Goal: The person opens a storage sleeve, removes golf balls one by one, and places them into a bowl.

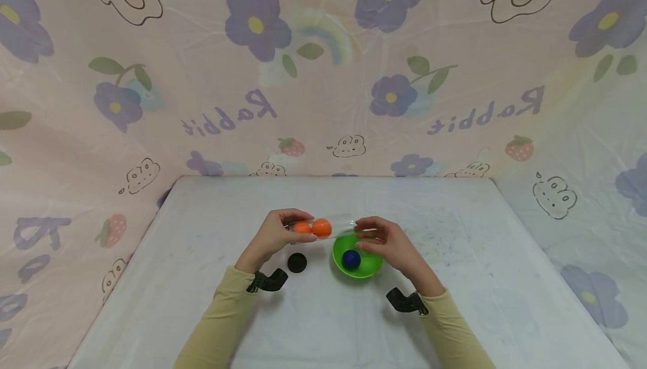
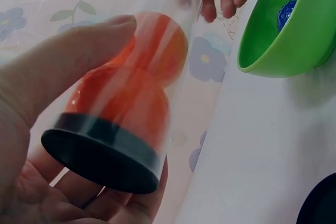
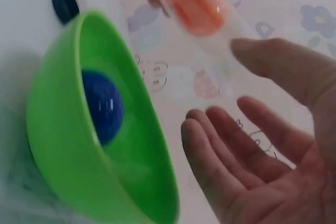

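My left hand (image 1: 295,228) grips a clear plastic tube (image 1: 326,227) lying sideways above the table; thumb (image 2: 58,66) and fingers wrap its capped end. Two orange balls (image 1: 321,227) sit inside it, against a black cap (image 2: 100,158) at the left end. The tube's open end (image 3: 226,40) points at my right hand (image 1: 366,232), whose fingers (image 3: 226,145) are relaxed and spread just beside it; whether the thumb touches the tube is unclear. Below the right hand stands a green bowl (image 1: 360,273) with a blue ball (image 1: 351,259) in it.
A loose black round lid (image 1: 297,263) lies on the white table (image 1: 202,301) left of the bowl. Pink flower-printed sheets (image 1: 323,77) close off the back and both sides. Black wrist camera mounts (image 1: 267,282) show at both cuffs.
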